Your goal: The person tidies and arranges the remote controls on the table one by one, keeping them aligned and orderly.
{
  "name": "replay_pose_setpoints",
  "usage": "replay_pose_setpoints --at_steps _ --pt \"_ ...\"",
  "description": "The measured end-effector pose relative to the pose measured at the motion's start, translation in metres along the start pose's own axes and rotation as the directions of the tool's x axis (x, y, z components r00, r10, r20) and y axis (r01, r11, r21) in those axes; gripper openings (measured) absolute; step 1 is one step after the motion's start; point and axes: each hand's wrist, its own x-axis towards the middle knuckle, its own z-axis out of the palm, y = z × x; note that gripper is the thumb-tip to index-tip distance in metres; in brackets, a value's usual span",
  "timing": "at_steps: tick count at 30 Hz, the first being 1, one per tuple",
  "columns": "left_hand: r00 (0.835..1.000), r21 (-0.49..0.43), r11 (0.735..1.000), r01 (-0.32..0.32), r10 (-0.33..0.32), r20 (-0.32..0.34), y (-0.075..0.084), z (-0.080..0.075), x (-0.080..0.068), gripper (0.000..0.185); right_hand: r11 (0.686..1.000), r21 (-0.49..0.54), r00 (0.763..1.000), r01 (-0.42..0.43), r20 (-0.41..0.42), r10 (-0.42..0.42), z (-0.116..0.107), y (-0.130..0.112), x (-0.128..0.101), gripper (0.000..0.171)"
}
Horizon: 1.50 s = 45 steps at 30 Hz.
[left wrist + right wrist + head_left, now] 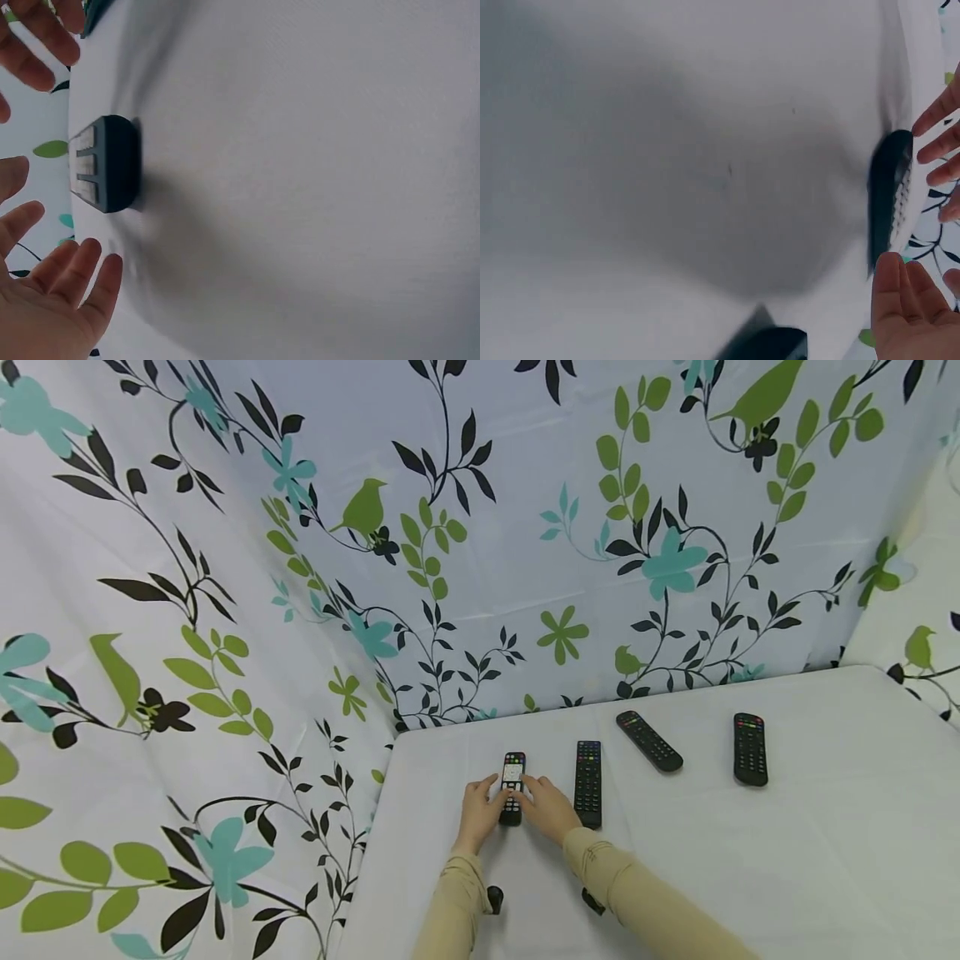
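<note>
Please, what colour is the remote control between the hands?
The remote control is black with mostly pale buttons; the head view shows it best.

The left arm (450,910) and right arm (660,893) reached forward. The left hand (477,810) and right hand (551,810) were close, fingers (107,286) spread.

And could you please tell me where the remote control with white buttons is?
In the head view, the white-buttoned remote control is between the left hand and right hand, left of the long black remote.
</note>
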Motion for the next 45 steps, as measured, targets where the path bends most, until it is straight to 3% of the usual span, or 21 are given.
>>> replay_pose_setpoints --at_steps 5,9,17,23,27,38,45 --pt "0.996 -0.022 0.999 0.045 -0.046 -0.071 -0.013 0.001 0.001 0.036 0.987 0.152 0.999 -0.047 0.001 0.048 0.016 0.002 0.000 0.042" --pt "0.990 -0.077 0.994 0.073 -0.081 -0.111 -0.018 0.007 0.003 0.032 0.975 0.201 0.993 -0.093 -0.047 0.104 0.020 0.007 -0.001 0.041" --pt "0.987 -0.130 0.984 0.123 -0.135 -0.088 -0.018 0.018 0.007 0.032 0.941 0.312 0.979 -0.134 -0.106 0.174 0.026 0.014 -0.002 0.044" --pt "0.992 -0.112 0.986 0.125 -0.126 0.001 -0.017 0.022 0.005 0.031 0.950 0.282 0.988 -0.137 -0.032 0.152 0.025 0.015 -0.002 0.038" --pt "0.994 -0.093 0.990 0.107 -0.105 0.023 -0.016 0.020 0.003 0.029 0.956 0.270 0.993 -0.115 0.003 0.119 0.023 0.016 -0.003 0.038" --pt "0.995 -0.056 0.995 0.088 -0.085 0.045 -0.015 0.018 0.000 0.033 0.984 0.167 0.997 -0.061 -0.032 0.067 0.023 0.018 -0.008 0.042" --pt "0.992 -0.045 0.993 0.113 -0.111 0.062 -0.013 0.014 -0.008 0.034 0.983 0.174 0.998 -0.060 -0.020 0.064 0.024 0.022 -0.010 0.034"
